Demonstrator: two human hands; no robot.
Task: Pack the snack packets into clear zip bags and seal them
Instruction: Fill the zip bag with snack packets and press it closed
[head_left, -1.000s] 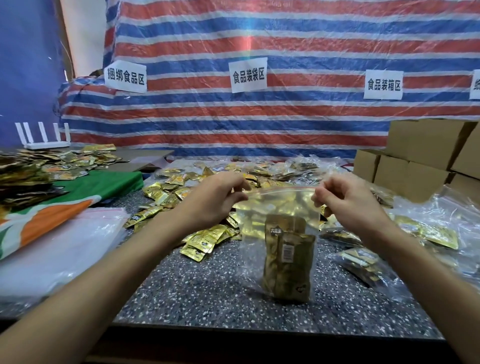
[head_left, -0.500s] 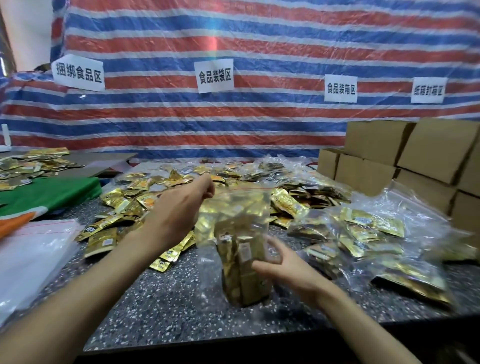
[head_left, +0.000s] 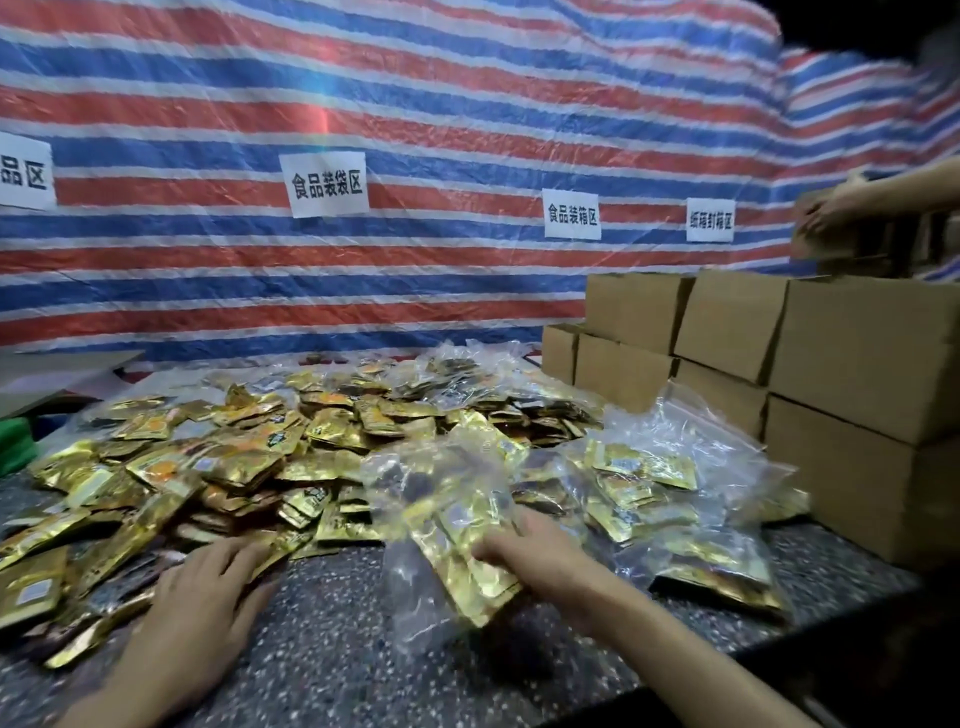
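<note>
right hand (head_left: 535, 558) grips bag (head_left: 447, 519), long axis slanting far-left; bagged pile (head_left: 675, 499) just right of it. left hand (head_left: 208, 592) flat on packets (head_left: 208, 467), bench (head_left: 337, 649) front-left.

On my feed, a red, white and blue striped tarp (head_left: 415, 93) hangs as the back wall. Four white paper signs (head_left: 326, 184) with black characters are stuck across it, and the frame edge cuts off the leftmost one. Brown cardboard boxes (head_left: 857, 358) stand stacked at the right on the dark speckled table (head_left: 337, 639). A green cloth (head_left: 15, 447) shows at the left edge. At the upper right, another person's forearm (head_left: 893, 189) reaches to a blurred box (head_left: 826, 236).
</note>
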